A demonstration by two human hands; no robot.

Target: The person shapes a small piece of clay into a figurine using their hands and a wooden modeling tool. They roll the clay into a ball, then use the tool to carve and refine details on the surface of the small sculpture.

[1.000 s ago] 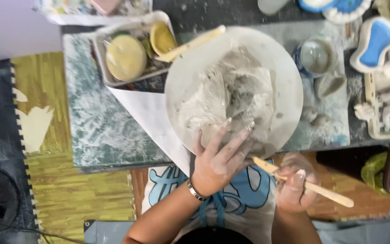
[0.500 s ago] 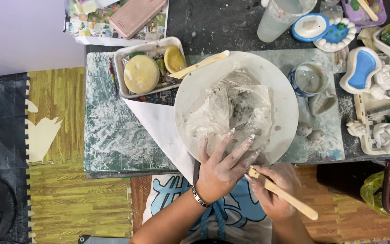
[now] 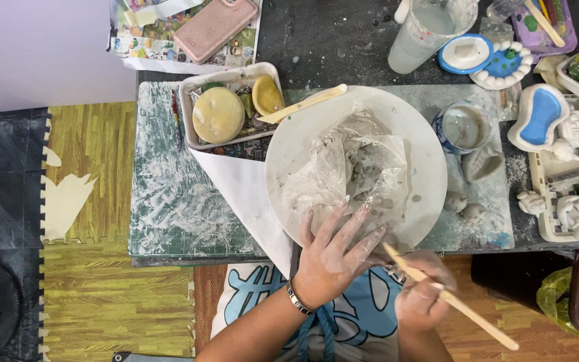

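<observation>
My left hand (image 3: 333, 253), smeared with clay and wearing a bracelet, rests with its fingers spread on the near rim of a large white plate (image 3: 288, 144). Its fingertips touch a crumpled clear plastic bag (image 3: 353, 167) of grey clay lying on the plate. Just off the table's near edge, my right hand (image 3: 422, 295) is closed around a thin wooden stick (image 3: 467, 314), which points down and to the right. A second flat wooden tool (image 3: 303, 104) leans from the plate's far rim onto a tray.
A white tray (image 3: 189, 134) with yellow sponges stands left of the plate on a green cutting mat (image 3: 169, 201). A white paper sheet (image 3: 242, 194) lies under the plate. A water cup (image 3: 462, 127), a plastic cup (image 3: 427, 33), painted clay figures (image 3: 577, 131) and a pink phone (image 3: 214, 25) surround them.
The view has tilted, so the table sits lower and more of its far side shows. My left hand stays on the plate's near rim. My right hand still holds the stick.
</observation>
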